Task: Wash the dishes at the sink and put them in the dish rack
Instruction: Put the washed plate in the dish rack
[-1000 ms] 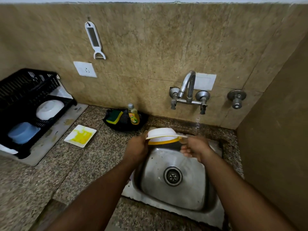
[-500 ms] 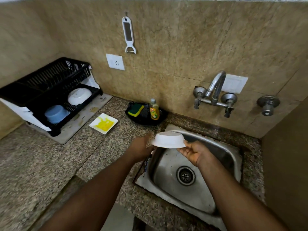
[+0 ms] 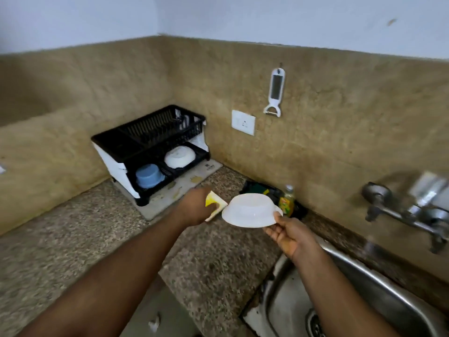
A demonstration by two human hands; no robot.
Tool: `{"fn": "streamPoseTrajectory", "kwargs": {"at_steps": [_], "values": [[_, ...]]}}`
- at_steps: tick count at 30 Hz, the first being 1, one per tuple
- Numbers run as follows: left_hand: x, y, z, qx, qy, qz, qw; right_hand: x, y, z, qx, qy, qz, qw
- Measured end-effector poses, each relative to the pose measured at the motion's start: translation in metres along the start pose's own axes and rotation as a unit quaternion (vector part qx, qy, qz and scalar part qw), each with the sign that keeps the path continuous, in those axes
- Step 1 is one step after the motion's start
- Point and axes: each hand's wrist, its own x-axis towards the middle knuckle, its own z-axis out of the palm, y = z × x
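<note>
**White bowl held upside down over counter, rack not yet reached**

Steel sink (image 3: 364,276) at lower right, drain partly cut off by the frame edge. Right hand (image 3: 288,233) grips the rim of the white bowl (image 3: 251,210), thumb on top, fingers under; bowl is inverted, in the air above the granite counter (image 3: 213,263), left of the sink. Left hand (image 3: 194,207) reaches out over the square plate with yellow residue (image 3: 215,204); fingers hidden, can't tell whether it grips or only hovers. Beyond the bowl: soap bottle (image 3: 286,203) beside a black tray with sponge (image 3: 260,189), against the wall. Farther left, black dish rack (image 3: 150,139) on a mat; lower tier has a blue bowl (image 3: 148,176) and a second white bowl (image 3: 180,157), both inverted. Peeler (image 3: 275,92) hangs on the wall, socket (image 3: 243,122) below it. Tap (image 3: 408,210) at right, blurred.
</note>
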Motion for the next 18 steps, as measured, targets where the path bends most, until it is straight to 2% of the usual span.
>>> {"fn": "streamPoseTrajectory", "kwargs": {"at_steps": [3, 8, 13, 18], "values": [[0.025, -0.049, -0.045, -0.006, 0.046, -0.012, 0.999, 0.026, -0.002, 0.067, -0.012, -0.038, -0.011, 0.999], [0.076, -0.133, -0.107, 0.05, 0.086, -0.034, 0.994, 0.077, -0.005, 0.189, -0.028, -0.091, -0.042, 0.995], [0.133, -0.203, -0.15, 0.104, 0.076, -0.078, 0.989, 0.144, -0.01, 0.3, -0.037, -0.122, -0.059, 0.99], [0.19, -0.259, -0.17, 0.106, 0.051, -0.122, 0.986, 0.201, -0.018, 0.388, -0.042, -0.138, -0.067, 0.987]]}}
